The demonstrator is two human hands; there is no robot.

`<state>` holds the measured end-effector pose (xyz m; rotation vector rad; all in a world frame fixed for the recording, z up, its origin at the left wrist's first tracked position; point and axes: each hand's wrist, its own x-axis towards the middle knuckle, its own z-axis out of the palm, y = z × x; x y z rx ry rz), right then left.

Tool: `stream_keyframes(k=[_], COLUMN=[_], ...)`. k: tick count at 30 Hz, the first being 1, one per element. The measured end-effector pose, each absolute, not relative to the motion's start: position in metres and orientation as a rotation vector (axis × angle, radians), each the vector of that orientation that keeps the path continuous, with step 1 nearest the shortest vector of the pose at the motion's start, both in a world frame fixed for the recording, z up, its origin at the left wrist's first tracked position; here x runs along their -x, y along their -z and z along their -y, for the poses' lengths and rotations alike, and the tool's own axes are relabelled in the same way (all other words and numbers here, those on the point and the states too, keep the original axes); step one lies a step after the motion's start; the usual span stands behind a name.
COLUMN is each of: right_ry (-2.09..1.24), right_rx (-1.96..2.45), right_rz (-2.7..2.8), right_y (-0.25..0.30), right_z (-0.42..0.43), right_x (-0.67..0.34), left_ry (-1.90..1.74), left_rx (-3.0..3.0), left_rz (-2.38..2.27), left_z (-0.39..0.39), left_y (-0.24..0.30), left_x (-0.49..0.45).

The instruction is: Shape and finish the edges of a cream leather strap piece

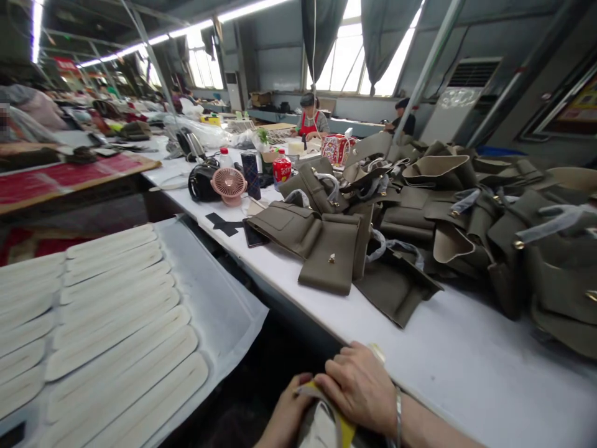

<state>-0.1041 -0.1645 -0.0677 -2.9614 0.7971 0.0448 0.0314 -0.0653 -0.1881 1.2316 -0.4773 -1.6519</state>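
Workshop light falls from strip lamps and tall windows onto a long white bench [466,361] that runs from the near right edge to the far end, where two people sit. At the bench's near edge, the right hand [361,386] lies curled over a yellow-edged piece [326,420], fingers folded down upon it, a bangle on the wrist. The left hand [286,417] comes up from below and closes its grip narrowly on the same piece, thumb on its upper edge. The piece sits just off the bench's near edge, between both hands. A heap of olive bags [420,224] covers the bench's right side. A pink fan [228,185] stands further along. Left of the bench, cream strips [116,323] lie in rows on a white sheet.
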Motion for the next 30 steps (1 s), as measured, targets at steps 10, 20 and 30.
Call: stream_keyframes(k=[10,20,30], right_ry=[-0.068,-0.117,-0.125], right_rx=[3.034,3.048,3.065], right_rz=[-0.52,-0.289,-0.213], right_y=[0.069,0.069,0.069], right_z=[0.175,0.185,0.184], right_x=[0.086,0.08,0.093], left_ry=[1.514,1.528,1.313], left_rx=[-0.927,-1.177,-1.477], left_rz=[0.435,0.904,1.298], left_z=[0.021,0.036,0.035], left_y=[0.164,0.124,0.101], left_x=[-0.047,-0.065,-0.059])
